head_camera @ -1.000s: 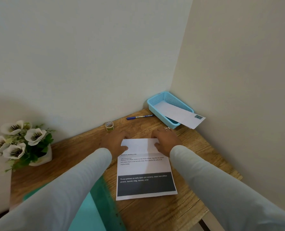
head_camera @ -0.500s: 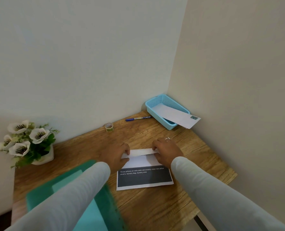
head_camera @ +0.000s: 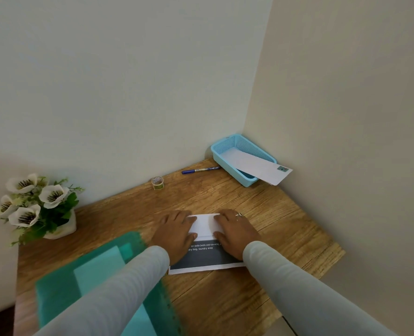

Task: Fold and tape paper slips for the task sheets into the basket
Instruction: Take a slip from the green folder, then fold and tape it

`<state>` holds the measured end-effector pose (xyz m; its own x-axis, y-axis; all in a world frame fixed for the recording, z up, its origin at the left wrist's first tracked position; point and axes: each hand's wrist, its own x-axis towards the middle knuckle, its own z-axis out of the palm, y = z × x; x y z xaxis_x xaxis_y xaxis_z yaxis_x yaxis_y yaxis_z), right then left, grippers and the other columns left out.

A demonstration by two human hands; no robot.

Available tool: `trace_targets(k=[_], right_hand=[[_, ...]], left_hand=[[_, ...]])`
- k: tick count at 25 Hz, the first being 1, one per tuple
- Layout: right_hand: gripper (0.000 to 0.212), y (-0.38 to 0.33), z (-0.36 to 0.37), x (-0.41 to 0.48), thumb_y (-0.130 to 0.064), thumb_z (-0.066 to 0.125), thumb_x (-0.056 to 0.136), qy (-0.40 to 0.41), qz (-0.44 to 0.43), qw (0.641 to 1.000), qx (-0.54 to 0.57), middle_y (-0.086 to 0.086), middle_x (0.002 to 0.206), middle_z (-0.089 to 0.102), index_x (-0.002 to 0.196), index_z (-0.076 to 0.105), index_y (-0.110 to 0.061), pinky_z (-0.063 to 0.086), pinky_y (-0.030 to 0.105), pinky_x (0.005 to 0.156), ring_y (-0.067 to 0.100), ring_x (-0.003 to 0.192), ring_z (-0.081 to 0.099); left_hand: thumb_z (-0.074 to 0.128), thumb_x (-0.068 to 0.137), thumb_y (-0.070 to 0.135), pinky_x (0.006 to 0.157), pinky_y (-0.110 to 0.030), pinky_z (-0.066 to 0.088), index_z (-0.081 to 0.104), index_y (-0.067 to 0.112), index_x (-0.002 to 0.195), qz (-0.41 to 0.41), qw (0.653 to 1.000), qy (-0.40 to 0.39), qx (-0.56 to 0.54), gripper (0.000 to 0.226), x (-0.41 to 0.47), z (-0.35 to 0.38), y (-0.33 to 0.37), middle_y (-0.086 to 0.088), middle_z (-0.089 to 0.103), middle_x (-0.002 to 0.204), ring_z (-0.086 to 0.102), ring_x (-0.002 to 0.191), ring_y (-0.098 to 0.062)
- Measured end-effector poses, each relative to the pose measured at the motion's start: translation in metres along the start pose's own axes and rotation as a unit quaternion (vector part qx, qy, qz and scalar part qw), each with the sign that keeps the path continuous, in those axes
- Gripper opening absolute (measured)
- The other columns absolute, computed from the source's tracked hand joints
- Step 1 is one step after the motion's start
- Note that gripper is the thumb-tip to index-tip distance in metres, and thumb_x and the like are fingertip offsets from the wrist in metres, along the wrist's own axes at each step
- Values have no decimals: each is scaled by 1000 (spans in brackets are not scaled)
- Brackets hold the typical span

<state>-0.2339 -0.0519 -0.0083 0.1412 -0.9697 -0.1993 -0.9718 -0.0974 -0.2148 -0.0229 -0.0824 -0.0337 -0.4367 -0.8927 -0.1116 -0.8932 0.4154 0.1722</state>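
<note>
A printed task sheet (head_camera: 204, 259) with a dark band of white text lies on the wooden table (head_camera: 261, 214). Its far part is folded toward me, showing a white flap (head_camera: 204, 225). My left hand (head_camera: 175, 235) presses flat on the flap's left side and my right hand (head_camera: 236, 232), with a ring, presses flat on its right side. A light blue basket (head_camera: 225, 147) stands in the far right corner with a folded white slip (head_camera: 257, 167) lying in it and sticking out over its rim. A small roll of tape (head_camera: 157, 183) stands near the back wall.
A blue pen (head_camera: 200, 170) lies by the wall left of the basket. A white pot of white flowers (head_camera: 35, 209) stands at the left. A green plastic folder (head_camera: 99, 270) lies under my left forearm. Walls close the table at the back and right.
The sheet's far edge has been folded toward me over the printed text, and both hands moved nearer with it and now press the flap flat. The view tilted a little.
</note>
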Motion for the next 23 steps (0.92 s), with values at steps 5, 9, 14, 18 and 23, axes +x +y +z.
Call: trace_targets(k=[5,9,14,18,23], right_hand=[[62,-11,27,11,-31,39,110,7,-6,1000,-17,5,172,14,164,14,-15,9,42,128,25,158,9],[63,-12,38,13,-41,27,111,-1,3,999,-38,3,173,2,165,4,-17,1,42,129,24,160,-1],[68,0,41,11,-50,19,109,1,24,998,-62,3,173,-2,165,-2,-18,2,46,129,25,159,-3],[71,24,41,4,-54,19,108,13,54,997,-51,3,173,0,165,-2,-18,5,46,129,24,160,0],[74,33,38,-1,-58,18,107,13,78,995,-52,3,173,0,165,1,-17,4,44,129,24,159,1]], left_hand=[[33,110,34,128,-44,7,17,24,162,23,1000,-10,15,56,15,10,22,1,12,170,7,157,-23],[26,111,38,128,-46,0,5,24,163,11,999,-28,42,59,18,17,22,1,-1,172,-4,157,-25],[18,108,48,127,-47,-2,1,22,163,-2,998,-26,53,63,9,17,-5,-1,-3,172,-4,157,-26],[20,107,53,127,-49,-1,2,23,163,-22,998,-26,56,67,0,18,-34,-1,-1,171,-4,157,-25],[20,106,55,127,-49,1,4,20,164,-36,997,-27,62,70,-4,18,-38,-3,0,171,-2,157,-27]])
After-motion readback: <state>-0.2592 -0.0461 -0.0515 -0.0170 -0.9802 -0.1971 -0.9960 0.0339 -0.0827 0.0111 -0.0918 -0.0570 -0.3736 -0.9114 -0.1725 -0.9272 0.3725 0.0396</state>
